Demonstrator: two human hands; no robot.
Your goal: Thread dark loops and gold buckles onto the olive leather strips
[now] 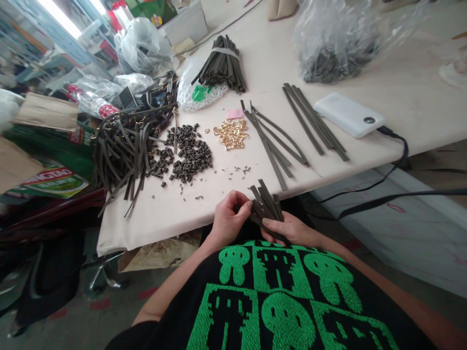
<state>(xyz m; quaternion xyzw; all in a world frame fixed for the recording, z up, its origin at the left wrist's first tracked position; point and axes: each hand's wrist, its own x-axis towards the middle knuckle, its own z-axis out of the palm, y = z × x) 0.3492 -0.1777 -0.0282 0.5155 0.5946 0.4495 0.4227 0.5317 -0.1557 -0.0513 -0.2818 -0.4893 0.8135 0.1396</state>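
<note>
Over my lap, just off the table's near edge, my right hand [295, 228] is closed round a bundle of dark grey straps [268, 204], their ends fanned upward. At the bundle's left side my left hand [231, 216] is closed in a pinch, thumb against the curled fingers, on a dark strap. The far ends of that strap are hidden by the hands. On the table beyond lie several loose straps [272, 143], a pile of gold buckles [231, 133] and a heap of small dark loops [191, 153].
Finished-looking straps hang off the table's left edge [126, 150]. A tied strap bundle [224, 65] lies farther back. More straps [314, 119] lie beside a white power bank [348, 114] with a black cable. A filled plastic bag [333, 43] stands at the back right.
</note>
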